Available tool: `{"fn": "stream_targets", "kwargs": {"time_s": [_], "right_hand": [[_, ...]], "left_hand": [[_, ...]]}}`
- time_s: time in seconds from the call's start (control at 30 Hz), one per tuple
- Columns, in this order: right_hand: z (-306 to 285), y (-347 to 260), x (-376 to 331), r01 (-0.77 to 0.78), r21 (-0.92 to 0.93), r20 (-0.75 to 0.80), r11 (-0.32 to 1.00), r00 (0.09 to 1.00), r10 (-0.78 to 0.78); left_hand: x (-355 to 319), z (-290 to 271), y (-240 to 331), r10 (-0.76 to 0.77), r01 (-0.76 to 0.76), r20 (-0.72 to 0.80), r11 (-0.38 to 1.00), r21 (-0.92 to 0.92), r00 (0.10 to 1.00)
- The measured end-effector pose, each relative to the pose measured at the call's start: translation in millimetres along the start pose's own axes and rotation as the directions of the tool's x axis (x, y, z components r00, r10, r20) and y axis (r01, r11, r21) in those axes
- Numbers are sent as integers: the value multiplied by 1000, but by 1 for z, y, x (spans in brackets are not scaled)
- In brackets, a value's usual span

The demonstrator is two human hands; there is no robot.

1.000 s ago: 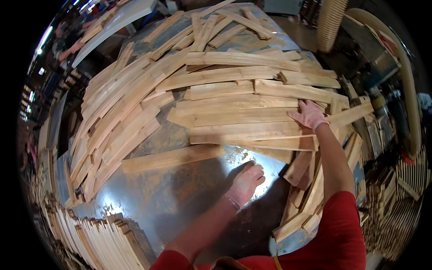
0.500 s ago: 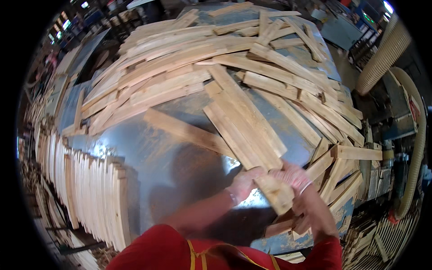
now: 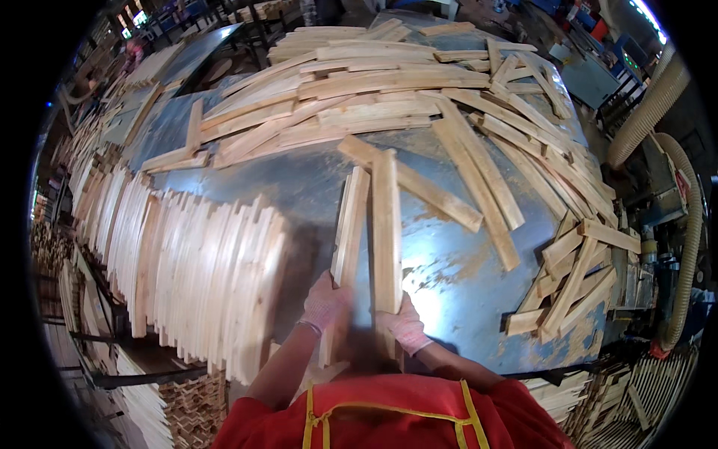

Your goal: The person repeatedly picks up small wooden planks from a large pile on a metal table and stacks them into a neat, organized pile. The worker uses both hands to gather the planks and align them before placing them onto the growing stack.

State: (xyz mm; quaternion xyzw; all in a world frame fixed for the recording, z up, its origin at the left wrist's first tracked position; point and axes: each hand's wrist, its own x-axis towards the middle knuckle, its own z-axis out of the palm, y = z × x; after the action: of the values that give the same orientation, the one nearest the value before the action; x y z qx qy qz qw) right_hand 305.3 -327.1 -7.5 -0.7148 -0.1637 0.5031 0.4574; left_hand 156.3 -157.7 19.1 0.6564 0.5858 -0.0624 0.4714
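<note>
Slats [image 3: 374,224] now swung upright, left hand [image 3: 323,303], right hand [image 3: 402,323] gripping near ends

Near ends of both wooden slats [image 3: 370,224] hidden behind left hand [image 3: 323,303] and right hand [image 3: 404,323]. Lower slat stack [image 3: 194,277] cut off by red sleeve. Distant benches beyond slats blurred.

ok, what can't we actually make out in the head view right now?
- Near ends of the two wood slats: hidden behind the left hand and right hand.
- Fingertips of both hands: covered by the slats.
- Number of strips in the upright stack: too dense, bent by the fisheye.
- Machine beside the hose: cut by the dark rim.
</note>
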Motion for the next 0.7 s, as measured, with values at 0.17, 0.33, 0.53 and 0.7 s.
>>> {"fn": "stream_targets", "kwargs": {"time_s": [0.17, 0.33, 0.53, 0.7], "right_hand": [[121, 49, -18, 291, -440, 325, 850, 934, -151], [166, 65, 0, 565, -550, 728, 615, 686, 21], [90, -12, 92, 728, -540, 707, 422, 665, -241], [-98, -102, 182, 220, -973, 57, 75, 539, -840]], "left_hand": [[-40, -35, -45, 157, -99, -262, 970, 221, 952], [-59, -48, -89, 177, -26, -256, 866, 500, 950], [-73, -36, -136, 601, -70, -401, 608, 791, 691], [-50, -11, -130, 578, 86, -452, 549, 831, 679]]}}
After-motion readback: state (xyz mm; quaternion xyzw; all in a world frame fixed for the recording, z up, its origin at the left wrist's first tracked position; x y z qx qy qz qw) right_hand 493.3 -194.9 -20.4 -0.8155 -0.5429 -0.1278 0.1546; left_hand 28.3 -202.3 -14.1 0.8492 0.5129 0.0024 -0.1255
